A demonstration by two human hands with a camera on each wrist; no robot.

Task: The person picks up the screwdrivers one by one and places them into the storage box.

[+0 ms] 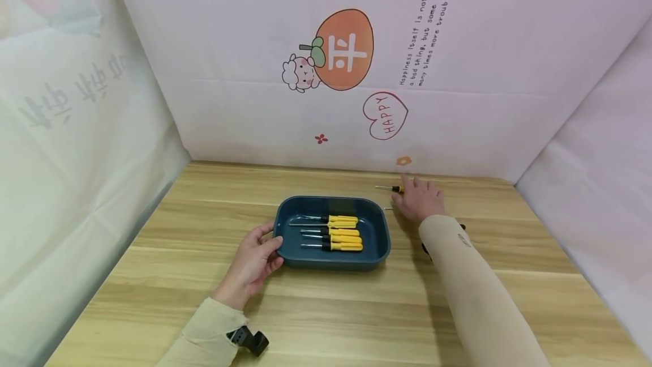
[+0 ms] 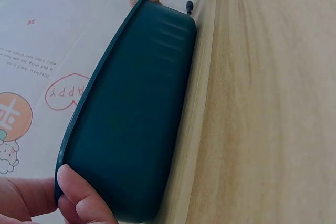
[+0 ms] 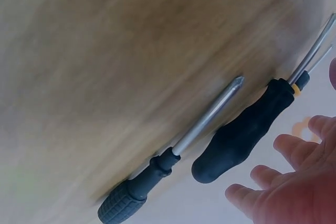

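A printed cloth (image 1: pixel 244 44) is hanging behind the surface (image 1: pixel 331 321). Below centre, my left hand (image 1: pixel 254 259) is gripping the tray (image 1: pixel 331 263) by its left end; yellow-handled screwdrivers (image 1: pixel 343 247) are lying inside. Right of centre, my right hand (image 1: pixel 420 200) is hovering, fingers apart, near black-handled screwdrivers (image 3: pixel 247 129).

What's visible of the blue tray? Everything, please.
The blue tray is dark, teal-tinged, rounded-rectangular and open-topped, with raised walls and a thin rim; smooth, plastic-looking. It sits upright on the wooden table. The left hand grips its left end at the rim. Several yellow-handled screwdrivers lie inside.
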